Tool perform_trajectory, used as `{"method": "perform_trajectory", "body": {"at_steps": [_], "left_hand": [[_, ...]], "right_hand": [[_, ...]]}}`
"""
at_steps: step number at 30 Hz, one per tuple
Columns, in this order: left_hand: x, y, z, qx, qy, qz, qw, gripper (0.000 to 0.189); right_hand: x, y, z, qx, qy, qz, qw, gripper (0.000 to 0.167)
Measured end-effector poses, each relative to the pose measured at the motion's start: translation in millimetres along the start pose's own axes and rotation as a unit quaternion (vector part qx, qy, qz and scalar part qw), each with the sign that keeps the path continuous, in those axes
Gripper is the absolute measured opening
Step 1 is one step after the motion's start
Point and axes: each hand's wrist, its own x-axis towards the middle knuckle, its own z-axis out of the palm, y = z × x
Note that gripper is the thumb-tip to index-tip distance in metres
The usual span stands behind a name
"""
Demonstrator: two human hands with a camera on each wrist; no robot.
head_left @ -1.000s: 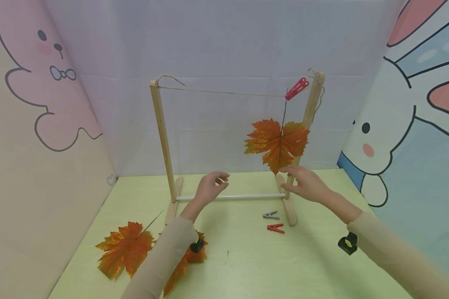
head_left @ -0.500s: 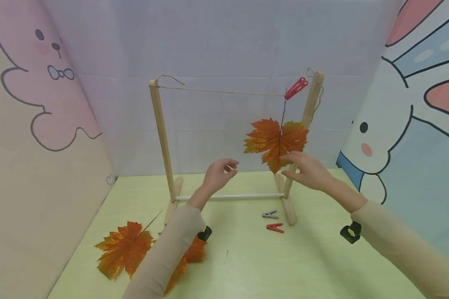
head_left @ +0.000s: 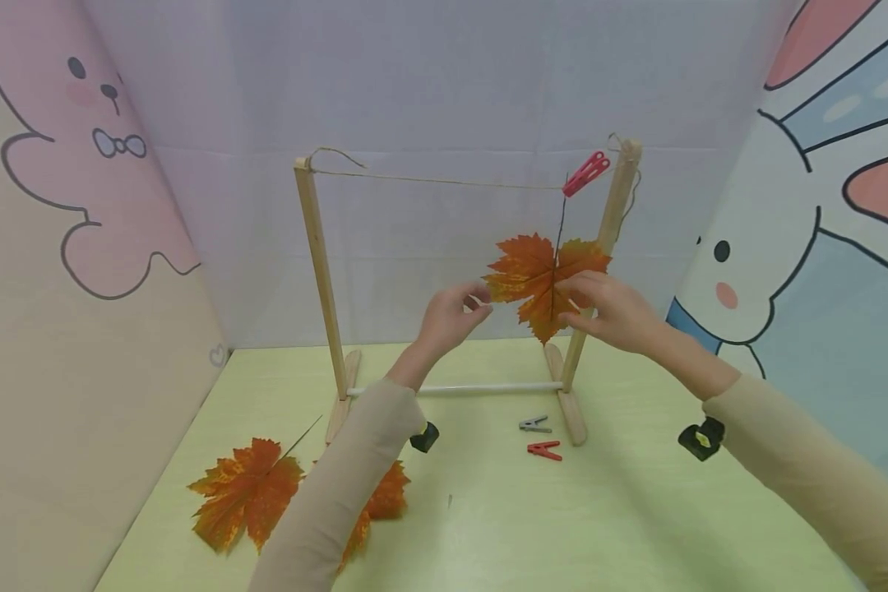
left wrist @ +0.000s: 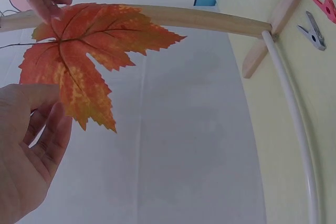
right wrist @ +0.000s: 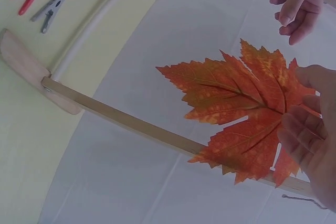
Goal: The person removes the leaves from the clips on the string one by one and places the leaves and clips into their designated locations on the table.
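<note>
An orange maple leaf hangs by its dark stem from a twine line, held by a pink clothespin near the right post. My left hand is raised beside the leaf's left edge, fingers loosely bent; the right wrist view shows a small gap between them. My right hand is in front of the leaf's right half, thumb and fingers apart. In the right wrist view the fingers overlap the leaf; whether they touch it I cannot tell. Neither hand visibly grips anything.
A wooden frame with a left post, right post and white crossbar stands on the table. A grey clothespin and a red clothespin lie front right. Two leaves, one whole, one partly hidden, lie front left.
Both hands have risen toward the hanging leaf, the left one also moving right to its edge. The right hand has gone from below the leaf to in front of it.
</note>
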Motion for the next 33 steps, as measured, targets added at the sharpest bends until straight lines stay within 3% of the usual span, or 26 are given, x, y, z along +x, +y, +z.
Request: {"method": "perform_trajectory", "body": {"at_steps": [13, 26, 33], "left_hand": [[20.2, 37.3, 1.6, 0.011, 0.008, 0.025, 0.9996, 0.024], [35.1, 54.2, 7.3, 0.007, 0.027, 0.061, 0.9978, 0.029], [43.0, 63.3, 11.1, -0.007, 0.033, 0.061, 0.9976, 0.033]], "right_hand": [[16.7, -3.1, -31.6, 0.009, 0.031, -0.01, 0.9994, 0.036], [29.7, -5.9, -49.4, -0.016, 0.057, -0.01, 0.9982, 0.039], [36.5, -6.5, -60.7, -0.039, 0.073, -0.018, 0.9964, 0.043]]}}
